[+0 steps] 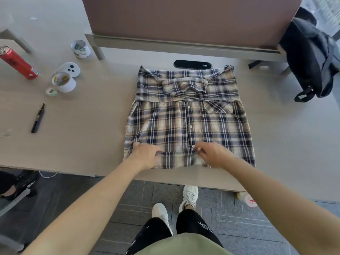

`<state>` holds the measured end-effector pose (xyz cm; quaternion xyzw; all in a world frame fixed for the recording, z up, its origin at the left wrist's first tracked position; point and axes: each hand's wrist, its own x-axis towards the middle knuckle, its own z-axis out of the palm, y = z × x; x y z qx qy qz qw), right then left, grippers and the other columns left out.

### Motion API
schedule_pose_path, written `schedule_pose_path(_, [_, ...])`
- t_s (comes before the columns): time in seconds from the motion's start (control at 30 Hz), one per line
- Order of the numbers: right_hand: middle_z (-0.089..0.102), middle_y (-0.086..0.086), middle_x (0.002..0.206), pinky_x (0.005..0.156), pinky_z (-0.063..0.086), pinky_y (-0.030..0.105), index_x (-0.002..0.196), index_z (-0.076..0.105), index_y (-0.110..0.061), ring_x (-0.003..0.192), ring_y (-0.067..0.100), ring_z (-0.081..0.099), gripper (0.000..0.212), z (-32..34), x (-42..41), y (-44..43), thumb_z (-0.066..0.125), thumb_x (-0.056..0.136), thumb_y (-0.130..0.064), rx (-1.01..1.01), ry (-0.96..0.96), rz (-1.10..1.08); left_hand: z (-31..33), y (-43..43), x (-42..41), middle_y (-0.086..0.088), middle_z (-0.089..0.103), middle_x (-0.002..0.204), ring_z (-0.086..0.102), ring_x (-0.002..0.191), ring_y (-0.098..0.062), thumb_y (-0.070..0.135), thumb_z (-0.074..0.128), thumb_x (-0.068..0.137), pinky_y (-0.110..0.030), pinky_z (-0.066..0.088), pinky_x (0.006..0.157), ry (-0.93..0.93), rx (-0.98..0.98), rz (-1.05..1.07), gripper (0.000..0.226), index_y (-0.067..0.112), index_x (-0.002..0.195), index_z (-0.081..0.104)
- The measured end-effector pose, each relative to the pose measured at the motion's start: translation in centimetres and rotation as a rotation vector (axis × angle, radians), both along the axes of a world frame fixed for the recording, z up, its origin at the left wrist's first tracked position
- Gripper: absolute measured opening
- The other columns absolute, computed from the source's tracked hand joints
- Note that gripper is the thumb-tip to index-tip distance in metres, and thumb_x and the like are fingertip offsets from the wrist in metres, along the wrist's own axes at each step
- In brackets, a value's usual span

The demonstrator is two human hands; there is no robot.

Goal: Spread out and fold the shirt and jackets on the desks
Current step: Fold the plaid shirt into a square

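Both hands grip the near hem of the plaid shirt (187, 124). The left hand (145, 155) has its fingers curled into the hem fabric at the shirt's left portion. The right hand (213, 154) pinches the hem at the button placket, fingers bent around a small fold of cloth.

The shirt lies flat on the counter (82, 140), front side up, buttoned, collar at the far end. Its sleeves are folded across the chest. The hem sits just beside the counter's near edge.

Left of the shirt: a black marker (38, 118), tape rolls (63, 81), a white controller (70, 69) and a red can (18, 62). Beyond the shirt's collar: a black oval device (193, 64) and a brown partition (184, 19). Right of the shirt: a black backpack (311, 59).
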<state>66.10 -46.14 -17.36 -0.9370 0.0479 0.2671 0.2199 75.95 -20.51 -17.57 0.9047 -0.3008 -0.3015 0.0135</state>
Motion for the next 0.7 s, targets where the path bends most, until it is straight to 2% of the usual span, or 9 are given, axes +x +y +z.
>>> schedule_pose_path(0.07, [0.070, -0.002, 0.096, 0.063, 0.059, 0.037, 0.135, 0.048, -0.023, 0.071, 0.015, 0.068, 0.033, -0.2, 2.2, -0.7, 0.048, 0.104, -0.032, -0.009, -0.051, -0.066, -0.1, -0.4, 1.1, 0.008, 0.067, 0.117, 0.058, 0.111, -0.019, 0.039, 0.048, 0.099, -0.042, 0.029, 0.100, -0.111, 0.008, 0.058, 0.038, 0.032, 0.136, 0.053])
schedule_pose_path(0.17, [0.064, 0.005, 0.122, 0.086, 0.053, 0.043, 0.142, 0.040, -0.025, 0.104, 0.025, 0.063, 0.047, -1.1, 2.8, -1.7, 0.050, 0.101, -0.043, -0.138, -0.012, -0.101, -0.8, 0.6, 0.6, 0.003, 0.058, 0.135, 0.050, 0.125, -0.025, 0.048, 0.055, 0.096, -0.047, 0.031, 0.104, -0.188, 0.013, 0.202, 0.052, 0.028, 0.143, 0.046])
schedule_pose_path(0.23, [0.056, 0.005, 0.136, 0.105, 0.043, 0.047, 0.145, 0.040, -0.024, 0.123, 0.027, 0.053, 0.052, -2.0, 1.0, -2.7, 0.051, 0.099, -0.046, -0.165, -0.027, -0.183, -1.5, 1.9, -0.1, -0.001, 0.050, 0.144, 0.043, 0.133, -0.028, 0.053, 0.055, 0.094, -0.049, 0.030, 0.109, -0.173, 0.001, 0.299, 0.060, 0.026, 0.145, 0.042])
schedule_pose_path(0.3, [0.052, 0.004, 0.141, 0.112, 0.033, 0.048, 0.145, 0.043, -0.023, 0.132, 0.026, 0.046, 0.052, -2.8, -1.8, -4.1, 0.049, 0.099, -0.049, -0.192, -0.063, -0.261, -2.1, 3.5, -1.0, -0.003, 0.046, 0.146, 0.038, 0.135, -0.030, 0.061, 0.054, 0.091, -0.049, 0.031, 0.109, -0.116, 0.014, 0.385, 0.066, 0.027, 0.146, 0.040])
schedule_pose_path(0.4, [0.053, 0.004, 0.137, 0.112, 0.028, 0.050, 0.138, 0.049, -0.023, 0.130, 0.030, 0.044, 0.052, -4.0, -6.1, -6.3, 0.050, 0.097, -0.054, -0.233, -0.076, -0.382, -2.9, 5.8, -2.4, -0.003, 0.041, 0.148, 0.037, 0.134, -0.031, 0.065, 0.057, 0.086, -0.049, 0.033, 0.105, -0.044, 0.048, 0.490, 0.074, 0.027, 0.146, 0.038])
schedule_pose_path(0.53, [0.054, -0.002, 0.132, 0.107, 0.027, 0.047, 0.126, 0.061, -0.027, 0.127, 0.028, 0.039, 0.047, -4.3, -9.1, -8.2, 0.064, 0.089, -0.055, -0.199, -0.040, -0.544, -3.3, 7.3, -3.2, -0.006, 0.041, 0.143, 0.038, 0.129, -0.034, 0.049, 0.062, 0.087, -0.048, 0.033, 0.106, -0.003, 0.041, 0.596, 0.064, 0.024, 0.143, 0.043])
schedule_pose_path(0.6, [0.059, -0.003, 0.125, 0.100, 0.030, 0.044, 0.114, 0.068, -0.029, 0.120, 0.028, 0.040, 0.032, -4.1, -9.8, -8.6, 0.067, 0.089, -0.050, -0.159, -0.042, -0.636, -3.6, 7.7, -3.3, -0.007, 0.045, 0.138, 0.040, 0.125, -0.034, 0.041, 0.063, 0.088, -0.046, 0.035, 0.105, -0.015, 0.060, 0.594, 0.055, 0.025, 0.138, 0.048])
schedule_pose_path(0.7, [0.061, -0.001, 0.119, 0.098, 0.040, 0.048, 0.100, 0.066, -0.036, 0.114, 0.031, 0.044, 0.021, -3.6, -10.5, -8.9, 0.066, 0.089, -0.053, -0.050, -0.021, -0.811, -4.1, 8.6, -3.5, -0.009, 0.051, 0.130, 0.043, 0.118, -0.035, 0.038, 0.066, 0.091, -0.043, 0.037, 0.102, -0.043, 0.030, 0.631, 0.043, 0.025, 0.131, 0.059])
